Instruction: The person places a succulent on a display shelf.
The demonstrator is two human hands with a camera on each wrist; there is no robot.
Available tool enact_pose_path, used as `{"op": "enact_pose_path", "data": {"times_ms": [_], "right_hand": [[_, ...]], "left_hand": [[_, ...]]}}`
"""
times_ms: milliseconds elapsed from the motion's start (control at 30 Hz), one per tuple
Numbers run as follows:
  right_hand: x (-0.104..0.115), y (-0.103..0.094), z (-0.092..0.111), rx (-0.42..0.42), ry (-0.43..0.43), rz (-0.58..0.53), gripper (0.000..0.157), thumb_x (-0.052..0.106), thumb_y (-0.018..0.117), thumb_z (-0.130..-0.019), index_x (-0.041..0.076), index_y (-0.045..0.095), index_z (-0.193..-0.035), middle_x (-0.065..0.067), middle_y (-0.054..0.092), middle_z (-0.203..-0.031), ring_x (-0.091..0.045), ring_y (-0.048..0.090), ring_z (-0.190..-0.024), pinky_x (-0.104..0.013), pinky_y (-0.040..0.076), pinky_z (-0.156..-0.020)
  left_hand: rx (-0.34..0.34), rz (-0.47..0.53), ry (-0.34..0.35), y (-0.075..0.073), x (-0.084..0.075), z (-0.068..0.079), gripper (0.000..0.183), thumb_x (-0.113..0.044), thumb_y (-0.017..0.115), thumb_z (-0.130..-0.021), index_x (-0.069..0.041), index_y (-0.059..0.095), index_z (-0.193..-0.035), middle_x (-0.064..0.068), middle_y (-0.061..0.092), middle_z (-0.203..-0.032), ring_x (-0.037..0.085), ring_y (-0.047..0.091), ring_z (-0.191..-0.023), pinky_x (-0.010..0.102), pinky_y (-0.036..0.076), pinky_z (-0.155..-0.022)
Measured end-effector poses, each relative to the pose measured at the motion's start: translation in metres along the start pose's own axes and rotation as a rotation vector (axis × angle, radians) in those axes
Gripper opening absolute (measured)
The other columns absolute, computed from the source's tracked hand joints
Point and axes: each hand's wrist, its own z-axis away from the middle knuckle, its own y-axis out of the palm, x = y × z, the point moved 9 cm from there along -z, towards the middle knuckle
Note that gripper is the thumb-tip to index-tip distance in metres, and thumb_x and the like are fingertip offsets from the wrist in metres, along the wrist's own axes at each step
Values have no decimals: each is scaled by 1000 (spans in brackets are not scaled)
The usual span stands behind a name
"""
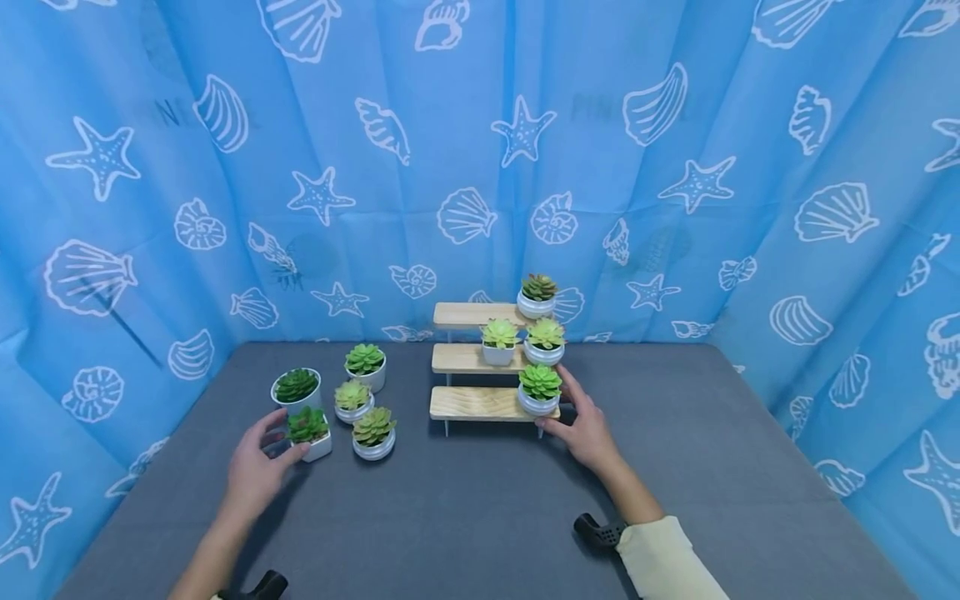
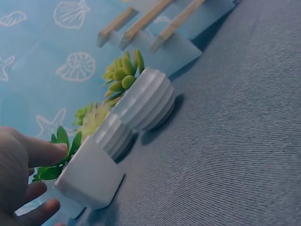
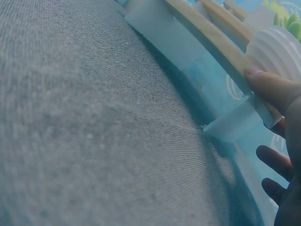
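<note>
My left hand (image 1: 255, 467) is beside a succulent in a square white pot (image 1: 318, 448), thumb and fingers spread around its near side. In the left wrist view a fingertip (image 2: 59, 148) overlaps its green leaves; whether it touches them I cannot tell. At the right end of a three-tier wooden stand (image 1: 472, 403) is my right hand (image 1: 588, 429). Its thumb (image 3: 263, 82) lies against the bottom board's edge, just by a round ribbed white pot (image 3: 277, 52) with a bright green succulent (image 1: 540, 381). The other right fingers are spread apart beyond the board's end.
On the stand's upper tiers are a reddish-green succulent (image 1: 538, 287) and two pale green ones (image 1: 498, 333). Left on the grey table (image 1: 465, 517) stand several more potted succulents (image 1: 373, 429). A blue shell-patterned curtain (image 1: 480, 150) hangs behind.
</note>
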Motion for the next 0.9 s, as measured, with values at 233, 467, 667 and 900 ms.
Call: {"op": "enact_pose_path", "data": {"times_ms": [233, 467, 667, 900], "right_hand": [[0, 1, 1, 4, 12, -37, 94, 17, 82, -80, 24, 26, -155, -20, 54, -136, -36, 53, -117, -63, 36, -97], [0, 1, 1, 6, 17, -45, 95, 17, 82, -79, 26, 26, -155, -18, 56, -134, -35, 55, -114, -62, 36, -97], [1, 1, 1, 7, 18, -39, 96, 16, 83, -79, 27, 25, -155, -19, 56, -133, -35, 57, -113, -61, 38, -96], [0, 0, 2, 7, 28, -36, 97, 17, 83, -79, 27, 24, -155, -19, 56, -134, -36, 56, -113, -61, 38, -96]], "left_hand": [[80, -8, -83, 6, 11, -7, 74, -20, 71, -91, 0, 31, -149, 26, 38, -146, 43, 43, -126, 53, 46, -93], [117, -62, -92, 10, 20, -7, 77, -29, 71, -90, 1, 31, -149, 29, 40, -142, 42, 46, -123, 52, 47, -90], [112, -63, -80, 8, 22, -8, 80, -33, 73, -89, 3, 34, -147, 30, 45, -139, 40, 51, -118, 47, 49, -88], [61, -74, -58, 3, 22, -7, 74, -29, 76, -86, 4, 43, -142, 28, 59, -120, 35, 60, -105, 31, 54, -74]]}}
